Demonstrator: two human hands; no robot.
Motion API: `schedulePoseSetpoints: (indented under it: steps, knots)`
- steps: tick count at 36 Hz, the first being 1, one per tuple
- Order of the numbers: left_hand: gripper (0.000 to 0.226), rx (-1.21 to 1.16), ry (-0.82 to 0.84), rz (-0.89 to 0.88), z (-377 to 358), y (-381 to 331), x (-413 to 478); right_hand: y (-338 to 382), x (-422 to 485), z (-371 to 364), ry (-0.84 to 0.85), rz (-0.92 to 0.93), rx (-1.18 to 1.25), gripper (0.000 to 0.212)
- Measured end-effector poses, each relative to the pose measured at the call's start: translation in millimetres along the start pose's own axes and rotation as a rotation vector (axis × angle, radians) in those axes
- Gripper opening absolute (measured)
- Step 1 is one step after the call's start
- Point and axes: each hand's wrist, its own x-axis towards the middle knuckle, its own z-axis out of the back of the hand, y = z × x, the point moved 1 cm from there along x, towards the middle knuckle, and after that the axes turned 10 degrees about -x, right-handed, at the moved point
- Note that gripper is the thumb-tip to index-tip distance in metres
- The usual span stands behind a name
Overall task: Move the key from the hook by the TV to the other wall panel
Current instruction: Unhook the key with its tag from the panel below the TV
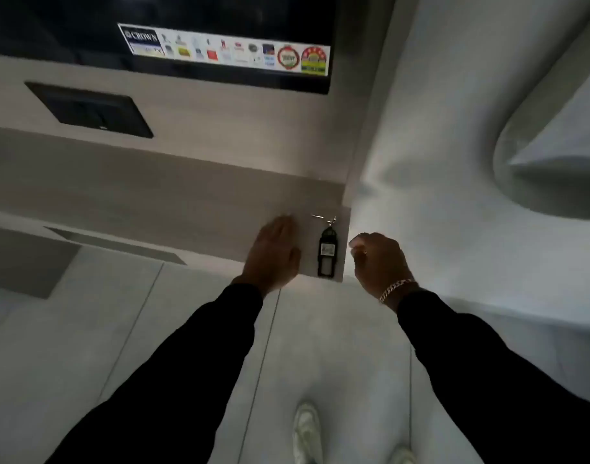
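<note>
A black key tag (pixel 327 252) hangs from a small metal hook (pixel 333 220) on the light wood wall panel (pixel 220 195) below the TV (pixel 220 38). A second bare hook (pixel 317 216) sticks out just left of it. My left hand (pixel 275 254) lies flat against the panel to the left of the tag, fingers together, holding nothing. My right hand (pixel 379 262) hovers just right of the tag at the panel's edge, fingers loosely curled, apart from the tag. It wears a ring and a chain bracelet.
A dark socket plate (pixel 89 110) sits in the panel at upper left. A white bed sheet (pixel 454 162) and pillow (pixel 555 155) fill the right side. A recessed ledge (pixel 29 259) lies at left. My white shoes (pixel 307 433) stand on the pale floor.
</note>
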Motion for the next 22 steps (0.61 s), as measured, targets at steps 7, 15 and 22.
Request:
schedulePoseSetpoints:
  steps: [7, 15, 22]
  knots:
    - [0.078, 0.194, -0.01, 0.057, -22, 1, 6, 15, 18, -22, 0.001, -0.244, 0.261, 0.044]
    - [0.081, 0.216, 0.014, 0.061, -21, 1, 8, 10, 27, -26, 0.051, -0.409, 0.346, 0.04]
    - [0.078, 0.221, -0.025, 0.05, -20, 0, 7, -4, 25, -19, 0.173, -0.545, 0.555, 0.026]
